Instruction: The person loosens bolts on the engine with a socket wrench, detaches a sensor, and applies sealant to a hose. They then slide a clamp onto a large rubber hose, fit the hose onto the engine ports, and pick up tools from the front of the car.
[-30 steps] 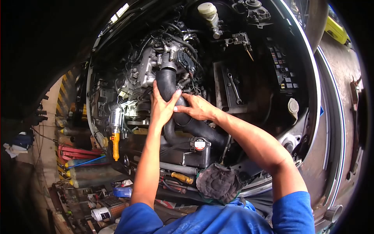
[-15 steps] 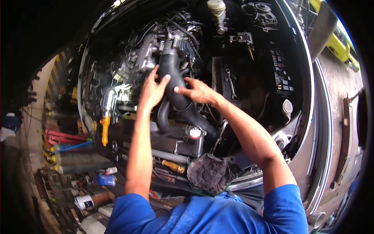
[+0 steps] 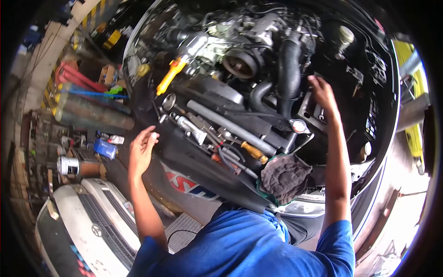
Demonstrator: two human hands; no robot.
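My left hand [image 3: 144, 151] hovers over the dark front edge of the engine bay, fingers loosely extended and nothing in them. Closest to it are a silver-white tube [image 3: 190, 129] and several tools on the front panel. My right hand [image 3: 323, 94] is just right of the thick black hose [image 3: 290, 69], apart from it. Its fingers are slightly bent and partly blurred, with no object visible in them. Below the hose is the radiator cap [image 3: 300, 125]. A wrench [image 3: 321, 112] lies partly hidden beneath my right hand.
A lit work lamp with a yellow handle [image 3: 170, 76] rests at the left of the engine. A grey pipe [image 3: 230, 127], a yellow-handled tool [image 3: 254, 152] and a dark cap [image 3: 286, 177] lie along the front. A white vehicle [image 3: 92, 217] stands behind at lower left.
Both hands have come off the black hose. My left hand has moved left and toward me; my right hand has shifted right of the hose. The view has swung left.
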